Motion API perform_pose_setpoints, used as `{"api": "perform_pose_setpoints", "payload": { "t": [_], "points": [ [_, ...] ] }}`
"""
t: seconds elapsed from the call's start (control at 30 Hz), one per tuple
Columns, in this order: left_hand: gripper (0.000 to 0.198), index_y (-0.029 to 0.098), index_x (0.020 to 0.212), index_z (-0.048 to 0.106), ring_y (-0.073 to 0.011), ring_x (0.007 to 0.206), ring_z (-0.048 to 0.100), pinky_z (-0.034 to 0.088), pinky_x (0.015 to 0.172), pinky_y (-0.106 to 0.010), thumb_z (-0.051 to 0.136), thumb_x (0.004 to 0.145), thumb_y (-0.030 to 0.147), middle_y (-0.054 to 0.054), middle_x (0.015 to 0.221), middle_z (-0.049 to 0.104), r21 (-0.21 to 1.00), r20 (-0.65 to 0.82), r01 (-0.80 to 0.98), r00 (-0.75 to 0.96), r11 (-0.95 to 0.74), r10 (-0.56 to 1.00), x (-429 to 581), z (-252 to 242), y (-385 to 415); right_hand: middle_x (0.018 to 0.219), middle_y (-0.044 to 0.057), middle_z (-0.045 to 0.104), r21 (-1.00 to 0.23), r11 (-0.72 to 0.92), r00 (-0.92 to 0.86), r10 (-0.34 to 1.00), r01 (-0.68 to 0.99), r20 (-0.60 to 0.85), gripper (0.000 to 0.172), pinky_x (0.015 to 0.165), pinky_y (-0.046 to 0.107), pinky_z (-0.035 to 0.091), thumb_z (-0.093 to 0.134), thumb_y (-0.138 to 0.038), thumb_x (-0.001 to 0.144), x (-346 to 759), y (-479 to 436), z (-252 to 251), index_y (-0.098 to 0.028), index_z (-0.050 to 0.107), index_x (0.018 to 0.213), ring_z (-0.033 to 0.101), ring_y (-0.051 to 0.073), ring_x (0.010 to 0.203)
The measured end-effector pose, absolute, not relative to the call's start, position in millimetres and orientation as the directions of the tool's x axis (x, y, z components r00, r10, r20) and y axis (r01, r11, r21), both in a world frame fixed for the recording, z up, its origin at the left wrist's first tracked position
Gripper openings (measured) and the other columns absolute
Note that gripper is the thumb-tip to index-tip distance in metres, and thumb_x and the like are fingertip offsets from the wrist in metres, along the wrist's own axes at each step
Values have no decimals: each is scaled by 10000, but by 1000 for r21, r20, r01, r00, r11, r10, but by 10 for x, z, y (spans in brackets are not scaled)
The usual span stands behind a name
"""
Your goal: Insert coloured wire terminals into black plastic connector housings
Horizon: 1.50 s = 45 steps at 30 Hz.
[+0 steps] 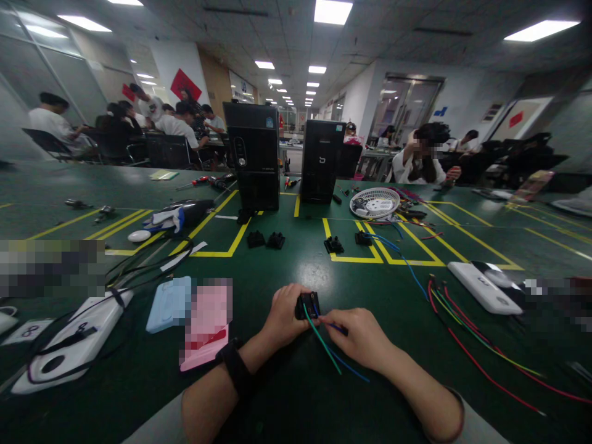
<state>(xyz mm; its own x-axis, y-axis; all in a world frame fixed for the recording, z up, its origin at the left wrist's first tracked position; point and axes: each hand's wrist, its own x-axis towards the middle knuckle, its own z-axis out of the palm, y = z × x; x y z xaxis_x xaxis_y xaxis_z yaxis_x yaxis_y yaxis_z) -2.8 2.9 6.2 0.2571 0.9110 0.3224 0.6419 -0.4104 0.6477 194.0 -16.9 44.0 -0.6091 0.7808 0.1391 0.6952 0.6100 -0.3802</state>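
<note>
My left hand [285, 314] is closed around a small black terminal block [303, 303], holding it just above the green tabletop. A green wire [327, 350] and a blue wire [354, 369] trail from the block toward me. My right hand [358, 336] pinches a slim dark-blue tool [341, 330], which looks like a small screwdriver, close beside the block. Its tip is too small to make out. Farther off lie more black terminal blocks, among them one on the left [276, 240], one on the right [333, 245], and one with blue wires [363, 238].
Two black computer towers [253, 157] [321, 161] stand at the back. A white basket [374, 203] holds small parts. Loose red and yellow-green wires [476, 370] lie at right, near a white power bank [483, 288]. A pink case [203, 354] and light-blue box [169, 303] sit left.
</note>
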Motion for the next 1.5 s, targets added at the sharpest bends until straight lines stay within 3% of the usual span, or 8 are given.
{"api": "perform_pose_setpoints", "payload": {
  "t": [0.1, 0.27, 0.37, 0.5, 0.7, 0.93, 1.2, 1.5],
  "points": [
    [403, 212, 954, 540, -243, 907, 547, 388, 831, -390, 706, 660, 432, -33, 929, 592, 655, 311, 641, 255, -401, 915, -31, 60, 27, 815, -15, 708, -382, 615, -589, 784, 690, 197, 198, 610, 219, 420, 500, -203, 860, 1946, -180, 423, -259, 658, 966, 656, 135, 697],
    [468, 223, 977, 534, -242, 934, 546, 376, 866, -399, 746, 623, 443, -30, 956, 592, 682, 304, 624, 232, -381, 924, -30, 82, 16, 962, 6, 708, -427, 629, -463, 773, 650, 433, 224, 742, 230, 464, 477, -219, 894, 1947, -184, 387, -232, 644, 1042, 664, 139, 839],
    [466, 222, 979, 537, -239, 930, 546, 375, 868, -398, 739, 632, 459, -30, 952, 589, 688, 303, 615, 237, -384, 923, -29, 97, 12, 1007, 20, 700, -419, 621, -431, 774, 663, 464, 255, 738, 234, 480, 488, -233, 891, 1944, -170, 375, -219, 618, 1111, 667, 147, 850],
    [448, 215, 966, 537, -240, 931, 542, 374, 866, -396, 738, 635, 441, -32, 952, 588, 688, 297, 619, 236, -378, 925, -31, 104, 12, 993, 15, 704, -419, 605, -444, 789, 677, 424, 251, 733, 241, 487, 495, -234, 884, 1949, -159, 383, -224, 629, 1097, 668, 151, 843],
    [392, 208, 952, 531, -235, 908, 539, 384, 837, -388, 700, 668, 419, -32, 938, 582, 679, 307, 627, 230, -381, 924, -34, 85, 20, 918, -24, 713, -422, 593, -576, 796, 685, 184, 219, 708, 242, 484, 493, -233, 882, 1963, -151, 417, -284, 664, 1008, 666, 150, 810],
    [401, 211, 947, 529, -232, 904, 535, 381, 833, -381, 701, 671, 446, -31, 940, 581, 671, 310, 631, 239, -390, 920, -35, 83, 13, 895, -7, 715, -421, 599, -573, 794, 681, 202, 215, 684, 237, 480, 487, -236, 883, 1962, -149, 405, -268, 665, 1001, 669, 150, 793],
    [468, 220, 975, 520, -241, 928, 531, 373, 841, -382, 748, 628, 435, -31, 957, 580, 648, 313, 651, 244, -395, 918, -26, 52, 35, 949, -5, 716, -458, 591, -418, 801, 665, 428, 207, 761, 229, 479, 509, -231, 874, 1939, -135, 376, -245, 675, 997, 670, 137, 845],
    [385, 221, 977, 519, -235, 911, 528, 374, 824, -377, 673, 694, 432, -35, 953, 575, 650, 311, 649, 247, -395, 918, -33, 58, 20, 850, 4, 720, -368, 602, -590, 792, 709, 160, 222, 675, 217, 451, 475, -233, 883, 1947, -153, 446, -261, 689, 936, 667, 146, 776]
  ]
}}
